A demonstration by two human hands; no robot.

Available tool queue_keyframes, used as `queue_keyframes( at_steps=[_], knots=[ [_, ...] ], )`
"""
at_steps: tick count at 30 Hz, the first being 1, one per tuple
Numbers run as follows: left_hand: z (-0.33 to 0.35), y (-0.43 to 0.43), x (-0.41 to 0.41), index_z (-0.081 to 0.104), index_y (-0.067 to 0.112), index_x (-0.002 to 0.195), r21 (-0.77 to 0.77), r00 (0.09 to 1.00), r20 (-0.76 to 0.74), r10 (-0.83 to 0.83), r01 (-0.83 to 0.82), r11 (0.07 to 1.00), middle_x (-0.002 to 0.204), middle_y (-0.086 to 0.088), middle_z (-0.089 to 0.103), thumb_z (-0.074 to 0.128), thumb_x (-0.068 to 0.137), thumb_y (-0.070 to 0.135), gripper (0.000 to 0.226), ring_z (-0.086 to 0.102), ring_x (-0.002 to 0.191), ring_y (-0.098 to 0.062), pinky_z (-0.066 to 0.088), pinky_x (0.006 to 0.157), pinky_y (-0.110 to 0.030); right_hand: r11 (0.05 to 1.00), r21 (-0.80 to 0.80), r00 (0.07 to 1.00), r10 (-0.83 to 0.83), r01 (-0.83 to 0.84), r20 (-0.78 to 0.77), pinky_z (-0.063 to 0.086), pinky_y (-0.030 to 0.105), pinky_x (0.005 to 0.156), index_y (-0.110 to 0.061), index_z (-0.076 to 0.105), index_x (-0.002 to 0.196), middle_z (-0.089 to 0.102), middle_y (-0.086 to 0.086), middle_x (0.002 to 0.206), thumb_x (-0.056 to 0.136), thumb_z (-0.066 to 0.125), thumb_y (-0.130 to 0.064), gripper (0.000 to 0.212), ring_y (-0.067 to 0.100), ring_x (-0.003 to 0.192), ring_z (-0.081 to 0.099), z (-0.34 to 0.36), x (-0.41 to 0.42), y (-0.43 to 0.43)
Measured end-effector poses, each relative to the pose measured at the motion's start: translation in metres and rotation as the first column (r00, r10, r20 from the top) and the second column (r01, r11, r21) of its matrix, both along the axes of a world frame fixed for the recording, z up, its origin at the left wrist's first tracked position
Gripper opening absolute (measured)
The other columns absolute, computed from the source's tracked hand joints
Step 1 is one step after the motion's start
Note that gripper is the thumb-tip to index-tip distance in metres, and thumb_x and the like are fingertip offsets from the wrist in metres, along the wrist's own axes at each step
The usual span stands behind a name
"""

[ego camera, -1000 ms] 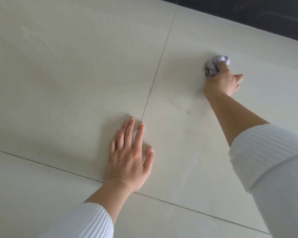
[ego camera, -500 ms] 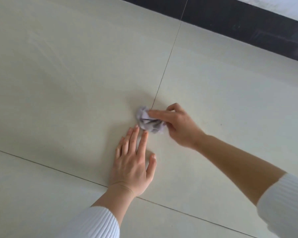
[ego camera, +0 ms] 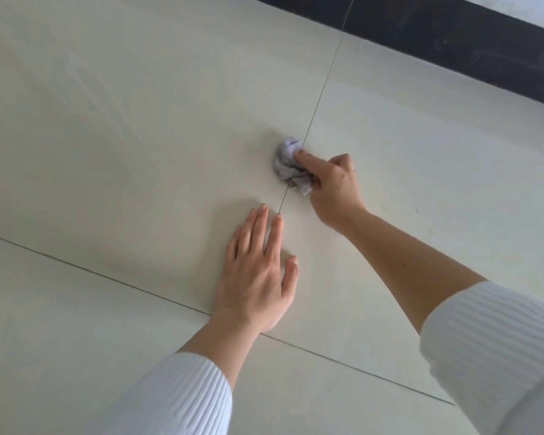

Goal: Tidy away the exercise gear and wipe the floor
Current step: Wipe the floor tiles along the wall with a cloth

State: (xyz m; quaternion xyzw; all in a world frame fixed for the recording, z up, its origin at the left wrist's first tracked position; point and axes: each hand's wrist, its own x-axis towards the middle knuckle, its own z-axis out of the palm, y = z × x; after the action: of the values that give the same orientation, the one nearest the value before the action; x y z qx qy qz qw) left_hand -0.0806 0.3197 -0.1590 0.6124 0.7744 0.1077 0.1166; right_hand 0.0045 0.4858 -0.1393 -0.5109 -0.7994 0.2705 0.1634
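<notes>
1. Head view, step in hand: the wiping of the floor [ego camera: 132, 146] is judged to be under way. No exercise gear is seen, so whether it has been tidied away cannot be told.
2. Head view, the task's thing: a crumpled grey cloth [ego camera: 288, 158] is pressed onto the pale tiles. It lies on the grout line [ego camera: 322, 89] that runs from near to far, beyond the left hand's fingertips and apart from them.
3. Head view, next move: another stroke across the tile is judged to be called for. Downward pressure would be needed so that the bunched cloth is dragged and not rolled. A small dark speck [ego camera: 416, 210] on the tile to the right may need a pass.
4. Head view, right hand [ego camera: 335, 186]: it is reached in from the right on a bare forearm, with a white ribbed sleeve [ego camera: 490, 350] pushed up. The cloth is gripped under curled fingers, and the index finger [ego camera: 310, 158] is laid out straight on top, pressing down. The thumb is hidden.
5. Head view, left hand [ego camera: 258, 274]: it is laid flat, palm down, on the floor nearer than the cloth, at the grout line. Its fingers [ego camera: 259, 229] are straight and close together, with the thumb set slightly apart to the right. Nothing is held, and the hand is judged to serve as a prop.
6. Head view, surroundings: a dark skirting [ego camera: 453, 42] is seen along the far right edge.
</notes>
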Motion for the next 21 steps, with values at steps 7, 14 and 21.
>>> queue_keyframes(
  at_steps=[7,14,21],
  knots=[
    [0.000,-0.005,-0.004,0.011,0.004,0.151,0.146,0.941,0.335,0.047,-0.101,0.984,0.160,-0.009,0.008,0.014,0.091,0.051,0.076,0.003,0.148,-0.016,-0.002,0.118,-0.022,0.987,-0.063,0.989,0.148,-0.146,0.026,0.041,0.039,0.097,-0.037,0.053,0.134,0.046,-0.002,0.100,0.091,0.044,-0.012,0.050,0.027,0.104,0.041,0.006,0.015,-0.066],
    [0.009,-0.047,-0.041,0.021,0.006,0.150,0.130,0.878,0.462,0.126,-0.207,0.970,0.160,-0.007,0.013,0.026,0.098,0.042,0.064,0.005,0.147,-0.012,0.003,0.118,-0.023,0.941,0.094,0.946,0.323,-0.324,0.025,0.047,0.042,0.081,-0.032,0.059,0.127,0.063,-0.015,0.123,0.077,0.044,0.010,0.067,0.023,0.089,0.038,-0.009,0.043,-0.164],
    [-0.009,-0.112,-0.084,0.022,-0.007,0.146,-0.004,0.998,-0.053,0.013,-0.013,1.000,0.156,-0.022,0.018,0.018,0.095,0.040,0.069,0.013,0.146,-0.031,0.014,0.119,-0.042,0.801,0.011,0.801,0.599,-0.599,0.000,0.044,0.034,0.087,-0.034,0.052,0.132,0.049,-0.023,0.138,0.079,0.043,0.005,0.067,0.020,0.096,0.037,0.000,0.074,-0.235]
  ],
)
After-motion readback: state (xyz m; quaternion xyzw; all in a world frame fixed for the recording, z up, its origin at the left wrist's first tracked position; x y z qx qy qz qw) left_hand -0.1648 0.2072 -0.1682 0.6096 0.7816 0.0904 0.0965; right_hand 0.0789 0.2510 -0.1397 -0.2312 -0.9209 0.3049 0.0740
